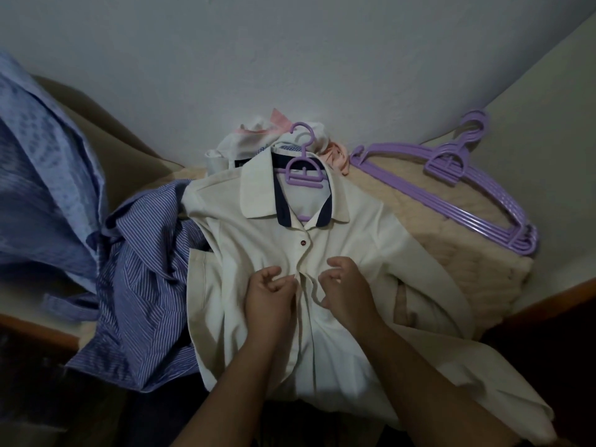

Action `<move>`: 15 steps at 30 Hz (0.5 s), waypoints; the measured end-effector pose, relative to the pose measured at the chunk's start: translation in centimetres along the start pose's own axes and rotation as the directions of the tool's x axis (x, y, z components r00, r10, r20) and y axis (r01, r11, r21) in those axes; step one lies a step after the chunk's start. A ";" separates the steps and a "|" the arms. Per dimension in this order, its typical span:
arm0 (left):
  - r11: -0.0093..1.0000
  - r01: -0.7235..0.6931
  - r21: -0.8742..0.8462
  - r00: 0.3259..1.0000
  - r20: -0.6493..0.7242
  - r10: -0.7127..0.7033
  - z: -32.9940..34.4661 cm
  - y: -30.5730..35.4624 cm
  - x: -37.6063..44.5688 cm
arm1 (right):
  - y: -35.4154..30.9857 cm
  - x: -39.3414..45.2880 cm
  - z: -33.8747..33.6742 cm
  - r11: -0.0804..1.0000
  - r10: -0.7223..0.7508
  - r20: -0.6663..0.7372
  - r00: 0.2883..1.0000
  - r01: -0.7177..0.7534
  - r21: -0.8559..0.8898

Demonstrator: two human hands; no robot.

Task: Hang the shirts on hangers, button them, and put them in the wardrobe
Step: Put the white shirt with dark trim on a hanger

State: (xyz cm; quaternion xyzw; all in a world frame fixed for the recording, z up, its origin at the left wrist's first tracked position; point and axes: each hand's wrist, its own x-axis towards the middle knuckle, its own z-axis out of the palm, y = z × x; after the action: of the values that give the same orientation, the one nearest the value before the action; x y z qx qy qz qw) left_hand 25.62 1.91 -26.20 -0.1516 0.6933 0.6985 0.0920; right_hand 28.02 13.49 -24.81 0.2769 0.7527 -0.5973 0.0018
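Cream shirt (258, 253) lies front-up on the bed (451, 253), already on a purple hanger (303, 175) showing at the navy-lined collar. Top dark button (303, 242) done. Left hand (269, 295) and right hand (346, 285) both have curled fingers pinching the placket edges just below that button. Blue striped shirt (145, 285) crumpled touching its left side. Spare purple hangers (467, 195) stacked at right, near the wall.
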 end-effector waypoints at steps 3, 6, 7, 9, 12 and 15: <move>0.999 0.038 -0.036 0.999 0.013 -0.038 -0.3 0.5 0.4 | -0.7 0.5 0.5 0.992 0.039 0.029 0.999 -0.042 0.115; 0.993 0.083 -0.088 0.996 0.038 -0.080 -0.6 0.6 0.6 | -1.0 0.6 0.8 0.960 0.135 0.077 0.988 -0.149 0.238; 0.991 0.095 -0.098 0.995 0.049 -0.090 -0.7 0.6 0.6 | -1.0 0.6 0.9 0.957 0.152 0.089 0.984 -0.169 0.236; 0.988 0.107 -0.112 0.992 0.073 -0.099 -0.8 0.6 0.6 | -0.9 0.6 1.1 0.952 0.177 0.101 0.979 -0.197 0.234; 0.983 0.121 -0.139 0.990 0.082 -0.110 -0.9 0.7 0.5 | -0.7 0.4 0.9 0.926 0.215 0.129 0.968 -0.244 0.288; 0.975 0.132 -0.177 0.986 0.122 -0.111 -0.8 1.0 -0.1 | -0.6 0.1 0.8 0.901 0.218 0.139 0.966 -0.254 0.353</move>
State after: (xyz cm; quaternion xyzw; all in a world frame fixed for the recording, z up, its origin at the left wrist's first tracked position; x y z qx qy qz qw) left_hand 25.42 1.07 -25.25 -0.1623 0.6088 0.7601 0.1589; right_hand 27.45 12.72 -24.51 0.3325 0.5875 -0.7354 0.0585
